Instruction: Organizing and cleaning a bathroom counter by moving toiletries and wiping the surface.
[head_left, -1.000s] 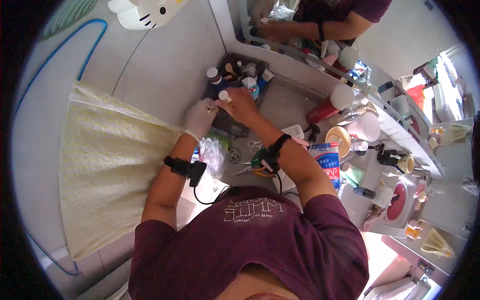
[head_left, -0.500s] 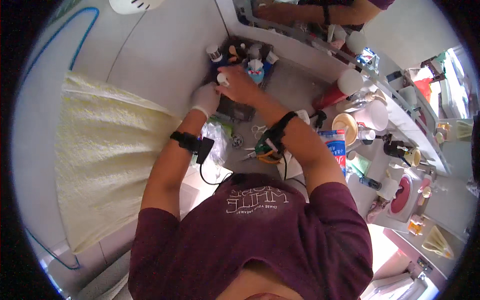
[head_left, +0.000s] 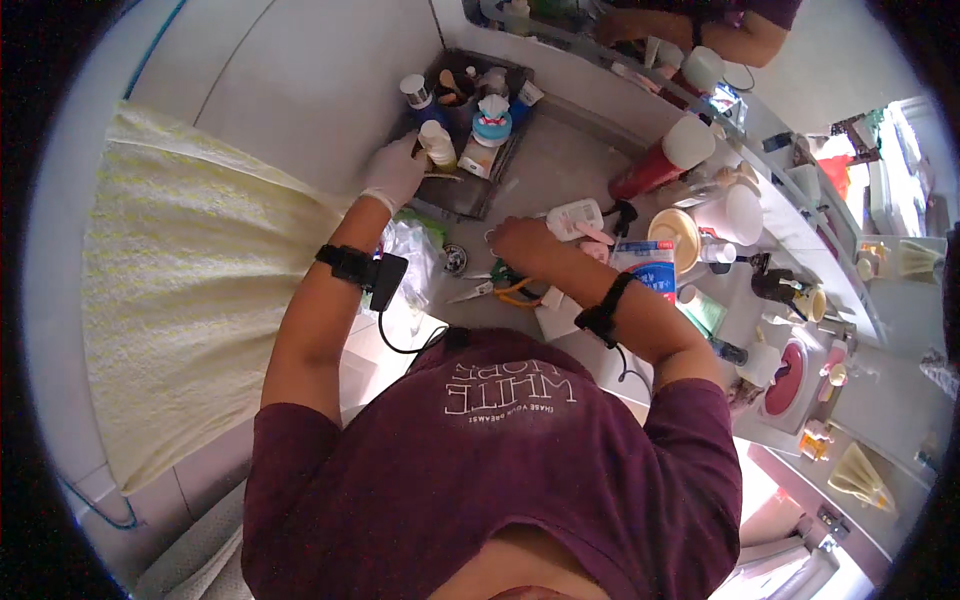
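My left hand (head_left: 394, 174), in a white glove, reaches to the near left edge of a dark tray (head_left: 465, 205). Its fingers are against a small white-capped bottle (head_left: 437, 143) and appear closed on its side. Behind that bottle are a blue jar with a white lid (head_left: 413, 88) and a round light-blue container (head_left: 491, 126). My bare right hand (head_left: 524, 247) is low over the counter, fingers curled down over small white-looped scissors (head_left: 490, 237), mostly hidden beneath it. A white bottle (head_left: 574, 219) lies right beside this hand.
Orange-handled scissors (head_left: 518, 293) and a small round metal piece (head_left: 454, 260) lie nearer me. A clear plastic bag (head_left: 410, 255) is beside my left wrist. Along the right stand a red canister (head_left: 650, 170), a beige-lidded tub (head_left: 674, 238) and a blue-and-white packet (head_left: 652, 268). A pale yellow towel (head_left: 200, 300) hangs at left.
My right hand has left the tray and come back toward me, down to the small scissors. My left hand stays by the white-capped bottle, which now shows more fully. The view has shifted slightly.
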